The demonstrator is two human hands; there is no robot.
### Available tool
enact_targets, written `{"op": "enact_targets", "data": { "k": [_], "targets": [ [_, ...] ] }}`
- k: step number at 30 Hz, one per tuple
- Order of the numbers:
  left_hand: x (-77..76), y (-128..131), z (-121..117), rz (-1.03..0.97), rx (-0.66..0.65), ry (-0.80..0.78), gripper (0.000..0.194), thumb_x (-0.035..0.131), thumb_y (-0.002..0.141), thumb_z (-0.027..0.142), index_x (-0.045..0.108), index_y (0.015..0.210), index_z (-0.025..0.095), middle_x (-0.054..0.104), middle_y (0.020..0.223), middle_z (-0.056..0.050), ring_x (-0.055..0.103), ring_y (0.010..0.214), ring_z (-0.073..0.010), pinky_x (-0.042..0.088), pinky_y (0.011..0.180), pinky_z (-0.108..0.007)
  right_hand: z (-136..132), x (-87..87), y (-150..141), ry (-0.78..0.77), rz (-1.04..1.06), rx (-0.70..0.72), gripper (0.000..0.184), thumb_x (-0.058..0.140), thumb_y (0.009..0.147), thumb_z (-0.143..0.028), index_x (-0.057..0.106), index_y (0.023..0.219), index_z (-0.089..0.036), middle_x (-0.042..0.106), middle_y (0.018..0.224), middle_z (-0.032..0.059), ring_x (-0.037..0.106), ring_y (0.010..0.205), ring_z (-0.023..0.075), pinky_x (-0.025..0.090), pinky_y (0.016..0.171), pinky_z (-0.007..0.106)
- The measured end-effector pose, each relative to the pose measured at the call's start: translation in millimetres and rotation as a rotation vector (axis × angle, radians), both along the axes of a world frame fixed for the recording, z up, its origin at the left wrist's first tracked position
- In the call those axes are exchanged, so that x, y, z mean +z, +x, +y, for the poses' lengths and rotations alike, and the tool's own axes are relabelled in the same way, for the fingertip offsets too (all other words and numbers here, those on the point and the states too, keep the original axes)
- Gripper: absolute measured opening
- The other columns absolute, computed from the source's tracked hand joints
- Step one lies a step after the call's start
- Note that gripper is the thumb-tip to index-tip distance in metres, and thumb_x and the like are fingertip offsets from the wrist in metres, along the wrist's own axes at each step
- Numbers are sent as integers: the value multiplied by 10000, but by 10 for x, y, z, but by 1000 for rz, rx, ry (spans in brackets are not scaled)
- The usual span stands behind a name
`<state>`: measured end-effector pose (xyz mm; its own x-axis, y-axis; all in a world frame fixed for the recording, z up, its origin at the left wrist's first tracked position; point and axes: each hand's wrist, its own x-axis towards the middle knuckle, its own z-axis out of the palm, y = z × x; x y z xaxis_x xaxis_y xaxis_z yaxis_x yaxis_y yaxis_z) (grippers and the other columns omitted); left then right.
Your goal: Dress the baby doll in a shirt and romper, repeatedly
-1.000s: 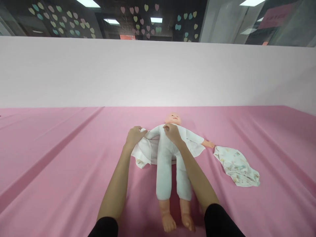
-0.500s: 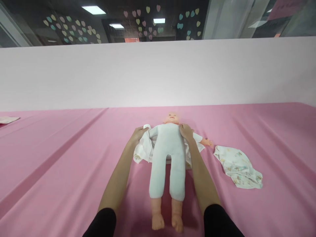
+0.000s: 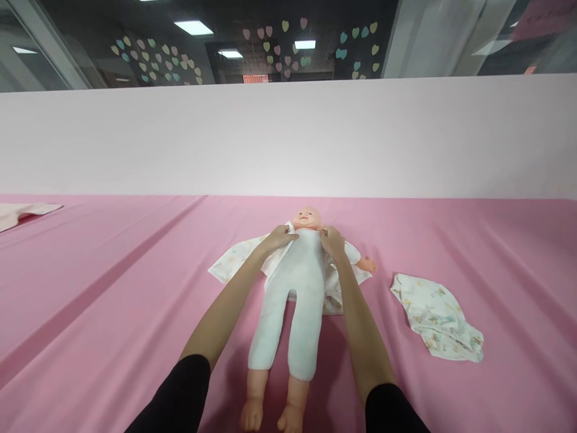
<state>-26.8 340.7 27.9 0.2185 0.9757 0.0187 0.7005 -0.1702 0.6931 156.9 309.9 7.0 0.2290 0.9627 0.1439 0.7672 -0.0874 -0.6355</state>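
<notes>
A baby doll with a white cloth body lies on its back on the pink table, head away from me. A white printed garment is spread open under it. My left hand is closed on the garment's edge at the doll's left-side shoulder. My right hand pinches the garment's other edge at the opposite shoulder, close under the doll's chin. The doll's arm on the right pokes out of a sleeve; the other arm is hidden under my left hand and the cloth.
A second crumpled printed cloth lies on the table to the right of the doll. A pale pink cloth rests at the far left edge. A white partition wall stands behind the table.
Both hands have moved inward to the doll's shoulders. The left side of the garment, bunched before, now lies spread out to the left. The doll has shifted slightly.
</notes>
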Motion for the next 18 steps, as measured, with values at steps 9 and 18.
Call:
{"op": "enact_targets", "data": {
  "k": [9, 18],
  "targets": [
    [-210, -318, 200, 358, 250, -5, 321, 470, 777, 357, 582, 966, 123, 572, 1160, -204, 486, 1120, -367, 366, 879, -465, 16, -77, 22, -174, 10, -59, 480, 240, 899, -382, 628, 974, -110, 619, 1016, 178, 563, 959, 270, 384, 807, 367],
    [-193, 98, 154, 370, 194, 109, 319, 265, 907, 279, 512, 1053, 138, 636, 1041, -144, 587, 992, -259, 427, 777, -343, 68, -101, 82, -229, 34, 39, 470, 255, 865, -447, 617, 992, -174, 648, 1008, 103, 582, 924, 248, 393, 811, 366]
  ]
}}
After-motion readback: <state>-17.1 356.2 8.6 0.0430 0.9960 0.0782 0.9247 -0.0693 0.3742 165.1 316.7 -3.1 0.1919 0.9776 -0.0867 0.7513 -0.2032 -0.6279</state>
